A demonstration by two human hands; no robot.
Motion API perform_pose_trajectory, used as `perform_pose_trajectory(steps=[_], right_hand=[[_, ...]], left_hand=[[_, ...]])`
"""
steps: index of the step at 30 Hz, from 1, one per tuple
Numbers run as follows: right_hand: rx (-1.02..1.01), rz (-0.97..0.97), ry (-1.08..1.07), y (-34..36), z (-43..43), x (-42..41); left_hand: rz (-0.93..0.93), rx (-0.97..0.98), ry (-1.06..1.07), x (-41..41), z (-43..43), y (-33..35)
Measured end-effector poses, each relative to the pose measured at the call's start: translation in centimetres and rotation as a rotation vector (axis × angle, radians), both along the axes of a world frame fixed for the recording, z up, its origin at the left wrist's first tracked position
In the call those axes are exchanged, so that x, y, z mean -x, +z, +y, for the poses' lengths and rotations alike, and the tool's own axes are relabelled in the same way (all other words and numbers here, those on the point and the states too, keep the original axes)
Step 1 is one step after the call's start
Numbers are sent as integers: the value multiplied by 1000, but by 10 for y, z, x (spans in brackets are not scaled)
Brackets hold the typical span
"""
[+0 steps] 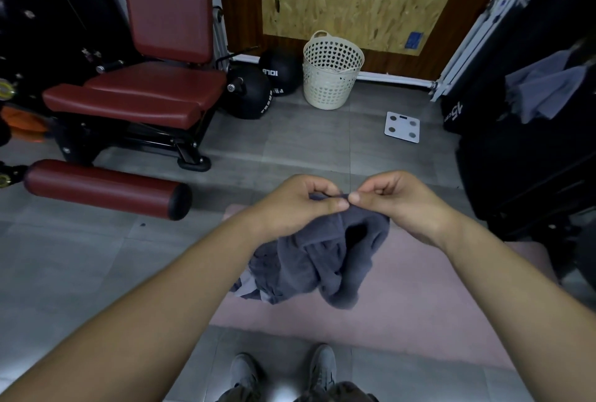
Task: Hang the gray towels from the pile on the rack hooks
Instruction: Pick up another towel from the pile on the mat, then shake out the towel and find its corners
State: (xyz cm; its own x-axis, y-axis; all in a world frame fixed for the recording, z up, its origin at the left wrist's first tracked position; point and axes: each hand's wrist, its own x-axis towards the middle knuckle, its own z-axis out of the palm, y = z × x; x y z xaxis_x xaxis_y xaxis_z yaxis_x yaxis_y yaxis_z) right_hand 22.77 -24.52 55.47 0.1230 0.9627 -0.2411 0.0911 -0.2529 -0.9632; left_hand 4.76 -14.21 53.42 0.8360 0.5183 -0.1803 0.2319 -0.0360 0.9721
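Left hand (pixel 295 204), right hand (pixel 403 204) pinching gray towel (pixel 322 256), pile (pixel 250 285) beneath mostly hidden

Open floor (pixel 306 150) straight ahead; red bench machine (pixel 145 95) blocks left; black boxes (pixel 516 169) crowd right; basket (pixel 332 75), scale (pixel 402 126) stand farther ahead.

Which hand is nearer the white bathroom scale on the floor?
Right. The bathroom scale lies on the floor almost straight beyond the right hand; the left hand is offset to the left of it.
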Motion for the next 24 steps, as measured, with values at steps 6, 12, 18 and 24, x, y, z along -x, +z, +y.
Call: perform_pose_trajectory(steps=[6, 12, 18, 24], right_hand=[[135, -120, 67, -4, -16, -24], [285, -337, 15, -13, -39, -55], [172, -207, 31, -7, -34, -33], [66, -11, 3, 14, -18, -8]], left_hand=[[-56, 90, 137, 8, 10, 7], [-71, -45, 737, 30, 19, -15], [228, -141, 570, 27, 7, -21], [2, -30, 47, -13, -20, 5]])
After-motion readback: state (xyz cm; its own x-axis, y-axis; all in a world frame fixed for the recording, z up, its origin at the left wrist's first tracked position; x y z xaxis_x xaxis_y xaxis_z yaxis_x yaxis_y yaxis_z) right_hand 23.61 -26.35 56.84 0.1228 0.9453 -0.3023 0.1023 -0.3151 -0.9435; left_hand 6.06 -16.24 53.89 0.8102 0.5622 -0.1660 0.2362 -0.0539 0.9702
